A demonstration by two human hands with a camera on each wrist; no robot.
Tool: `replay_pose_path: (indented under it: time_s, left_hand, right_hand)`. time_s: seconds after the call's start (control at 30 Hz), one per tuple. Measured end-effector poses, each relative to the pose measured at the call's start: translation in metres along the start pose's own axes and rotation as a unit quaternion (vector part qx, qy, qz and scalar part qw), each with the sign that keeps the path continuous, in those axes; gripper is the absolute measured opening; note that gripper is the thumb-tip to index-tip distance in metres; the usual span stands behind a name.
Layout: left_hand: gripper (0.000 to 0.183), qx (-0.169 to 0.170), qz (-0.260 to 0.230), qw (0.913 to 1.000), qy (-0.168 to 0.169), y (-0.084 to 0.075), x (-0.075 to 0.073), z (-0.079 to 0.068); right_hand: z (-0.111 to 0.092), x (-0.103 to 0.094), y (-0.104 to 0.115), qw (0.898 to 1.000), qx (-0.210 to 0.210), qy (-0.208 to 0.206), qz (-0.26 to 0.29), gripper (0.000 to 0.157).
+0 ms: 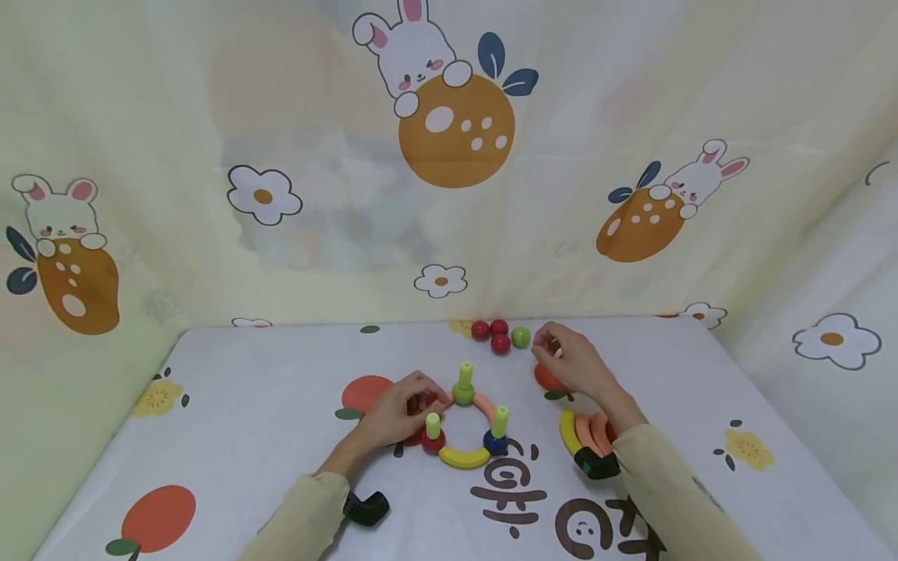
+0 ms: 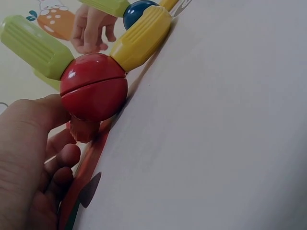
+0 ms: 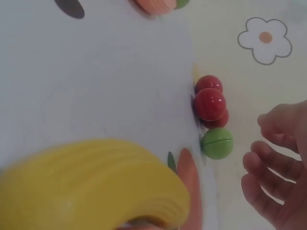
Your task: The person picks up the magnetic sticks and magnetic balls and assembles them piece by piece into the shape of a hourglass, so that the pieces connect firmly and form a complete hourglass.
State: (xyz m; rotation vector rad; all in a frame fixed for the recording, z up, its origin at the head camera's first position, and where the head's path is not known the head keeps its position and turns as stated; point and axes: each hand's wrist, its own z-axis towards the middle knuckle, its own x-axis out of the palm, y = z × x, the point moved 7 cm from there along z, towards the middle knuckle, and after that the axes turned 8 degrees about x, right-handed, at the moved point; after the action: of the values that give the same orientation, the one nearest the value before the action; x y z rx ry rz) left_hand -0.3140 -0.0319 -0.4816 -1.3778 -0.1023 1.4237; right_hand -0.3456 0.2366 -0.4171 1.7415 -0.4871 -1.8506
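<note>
While the left hand (image 1: 398,411) grips one ring (image 1: 486,407) beside its red ball (image 1: 432,442), at lower centre of the head view, the right hand (image 1: 571,357) is relaxed and released, right of centre. The ring has three balls and three upright sticks (image 1: 466,375). Three loose red balls (image 1: 500,344) and one green ball (image 1: 521,336) lie above; one yellow curved piece (image 1: 570,431) and at least two pink ones (image 1: 584,431) lie lower right.

In the right wrist view, three red balls (image 3: 209,104) are just above the green ball (image 3: 217,143); the right grip (image 3: 296,191) is apart at its right, a yellow piece (image 3: 96,182) at its lower left.
</note>
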Motion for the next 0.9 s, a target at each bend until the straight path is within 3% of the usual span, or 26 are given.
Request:
replay_pose_path:
  time_s: [0.33, 0.57, 0.7, 0.9]
  left_hand:
    - [0.015, 0.017, -0.012, 0.9998, -0.002, -0.001, 0.001, 0.001]
    - [0.014, -0.004, -0.015, 0.9998, -0.009, 0.000, 0.001, -0.001]
    - [0.016, -0.012, -0.025, 0.9994, -0.018, 0.001, -0.002, -0.002]
    - [0.016, 0.002, -0.019, 0.9995, -0.027, 0.000, -0.004, 0.000]
  right_hand:
    - [0.020, 0.008, -0.012, 0.999, 0.036, 0.027, -0.031, 0.037]
    - [0.028, 0.023, -0.024, 0.996, 0.077, 0.051, -0.012, 0.044]
    - [0.032, 0.030, -0.021, 0.995, 0.078, 0.061, -0.022, 0.046]
    - [0.038, 0.031, -0.018, 0.995, 0.069, 0.052, -0.050, 0.045]
